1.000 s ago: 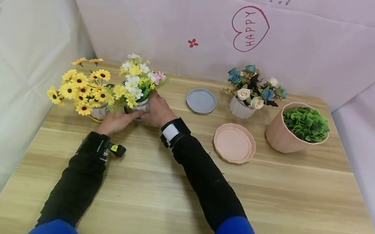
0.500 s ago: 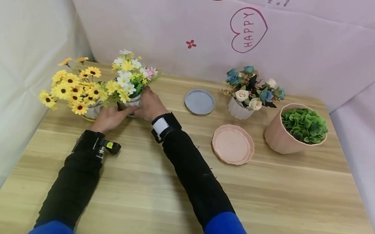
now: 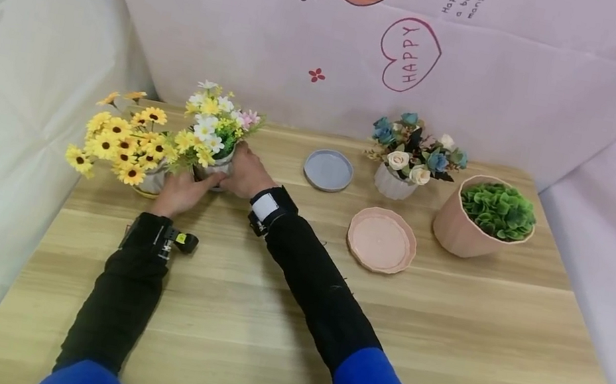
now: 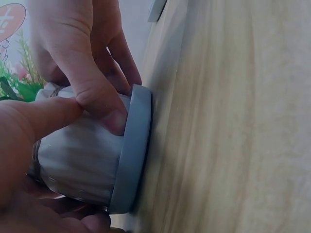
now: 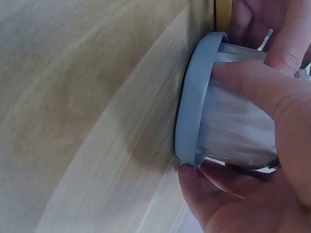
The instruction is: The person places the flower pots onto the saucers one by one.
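One pale flowerpot (image 4: pixel 80 158) of white and yellow daisies (image 3: pixel 205 127), gripped by left hand (image 3: pixel 182 194) and right hand (image 3: pixel 250 173), seated in a blue-grey saucer (image 4: pixel 132 150), yellow sunflowers (image 3: pixel 105 146) beside.

Across the table (image 3: pixel 269 349) I face, a wood-grain top, several things stand toward the back. At the left of the frame is a pot of dark-centred yellow flowers (image 3: pixel 126 148) in a yellow saucer (image 3: pixel 144 194). Near the middle lies a round blue-grey dish (image 3: pixel 328 171); below and right of it, a pink dish (image 3: pixel 382 241) with a wavy rim. Right of centre, a white pot (image 3: pixel 393 184) bears blue and cream roses (image 3: pixel 420 153). Farther right, a larger pink pot (image 3: pixel 461 226) holds green leaves (image 3: pixel 497 210). Along the top, a pale backdrop (image 3: pixel 219 28) before me shows a red-outlined heart (image 3: pixel 409 55) reading "HAPPY", and a small red flower (image 3: pixel 316 75).
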`<state>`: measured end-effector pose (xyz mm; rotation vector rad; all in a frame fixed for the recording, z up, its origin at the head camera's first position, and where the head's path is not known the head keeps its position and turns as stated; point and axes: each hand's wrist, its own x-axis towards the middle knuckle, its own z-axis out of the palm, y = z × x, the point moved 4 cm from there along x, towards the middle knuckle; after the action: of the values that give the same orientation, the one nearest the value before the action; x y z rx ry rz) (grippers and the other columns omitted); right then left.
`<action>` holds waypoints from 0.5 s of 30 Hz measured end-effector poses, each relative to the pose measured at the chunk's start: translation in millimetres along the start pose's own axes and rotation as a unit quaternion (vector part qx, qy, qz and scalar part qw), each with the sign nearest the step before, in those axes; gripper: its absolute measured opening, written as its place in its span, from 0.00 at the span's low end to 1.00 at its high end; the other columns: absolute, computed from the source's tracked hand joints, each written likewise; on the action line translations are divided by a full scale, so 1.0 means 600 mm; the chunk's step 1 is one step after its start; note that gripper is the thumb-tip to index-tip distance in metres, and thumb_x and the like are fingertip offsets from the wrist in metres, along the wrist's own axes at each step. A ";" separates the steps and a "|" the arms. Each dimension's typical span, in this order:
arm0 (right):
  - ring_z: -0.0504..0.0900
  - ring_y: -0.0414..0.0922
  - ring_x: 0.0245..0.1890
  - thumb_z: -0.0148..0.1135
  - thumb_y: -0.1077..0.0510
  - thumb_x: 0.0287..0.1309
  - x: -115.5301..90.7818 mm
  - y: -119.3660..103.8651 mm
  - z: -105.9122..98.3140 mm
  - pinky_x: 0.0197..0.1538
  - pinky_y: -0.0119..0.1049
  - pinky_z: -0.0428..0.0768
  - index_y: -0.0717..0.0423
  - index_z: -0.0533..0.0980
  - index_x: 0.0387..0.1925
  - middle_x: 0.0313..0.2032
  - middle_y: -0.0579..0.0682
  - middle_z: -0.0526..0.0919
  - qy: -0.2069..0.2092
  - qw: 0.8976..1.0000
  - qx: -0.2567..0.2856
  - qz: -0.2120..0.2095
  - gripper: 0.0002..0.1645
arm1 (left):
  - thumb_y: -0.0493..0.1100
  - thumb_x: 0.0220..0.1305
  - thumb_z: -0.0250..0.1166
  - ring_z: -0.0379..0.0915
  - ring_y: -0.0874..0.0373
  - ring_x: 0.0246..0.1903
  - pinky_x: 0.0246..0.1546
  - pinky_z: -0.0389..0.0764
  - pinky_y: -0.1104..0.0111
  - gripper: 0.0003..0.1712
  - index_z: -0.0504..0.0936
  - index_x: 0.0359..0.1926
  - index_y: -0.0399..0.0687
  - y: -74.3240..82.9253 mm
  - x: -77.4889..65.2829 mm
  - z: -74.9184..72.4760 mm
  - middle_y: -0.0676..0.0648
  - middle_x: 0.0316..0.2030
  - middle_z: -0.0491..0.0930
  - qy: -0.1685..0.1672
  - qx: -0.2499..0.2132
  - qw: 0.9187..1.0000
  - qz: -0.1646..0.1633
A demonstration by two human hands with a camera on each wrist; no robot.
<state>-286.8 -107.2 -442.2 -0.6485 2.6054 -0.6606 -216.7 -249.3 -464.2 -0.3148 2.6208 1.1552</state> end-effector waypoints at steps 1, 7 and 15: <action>0.71 0.55 0.76 0.70 0.51 0.69 -0.001 0.001 0.001 0.72 0.38 0.78 0.68 0.40 0.83 0.80 0.67 0.59 0.001 1.000 0.004 0.001 0.61 | 0.78 0.72 0.50 0.68 0.30 0.62 0.68 0.71 0.40 0.60 0.55 0.79 0.30 0.001 -0.001 0.001 0.23 0.64 0.68 0.005 -0.004 1.000 0.009; 0.69 0.55 0.77 0.71 0.54 0.68 -0.011 0.008 0.005 0.75 0.38 0.75 0.67 0.43 0.82 0.79 0.66 0.61 0.010 0.999 0.034 -0.008 0.59 | 0.71 0.75 0.54 0.66 0.52 0.21 0.27 0.71 0.62 0.35 0.74 0.36 0.41 0.007 -0.008 0.006 0.49 0.21 0.64 0.009 -0.011 0.999 0.032; 0.56 0.61 0.83 0.70 0.47 0.69 -0.044 0.032 0.004 0.84 0.47 0.61 0.68 0.39 0.83 0.83 0.68 0.49 -0.003 0.999 0.047 -0.021 0.63 | 0.67 0.76 0.58 0.64 0.30 0.72 0.72 0.70 0.38 0.49 0.58 0.80 0.36 0.026 -0.037 -0.006 0.26 0.73 0.65 -0.078 0.003 0.995 0.068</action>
<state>-270.1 -79.4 -448.0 -0.6772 2.5446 -0.7880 -200.8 -239.5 -443.6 -0.0442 2.5408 1.1637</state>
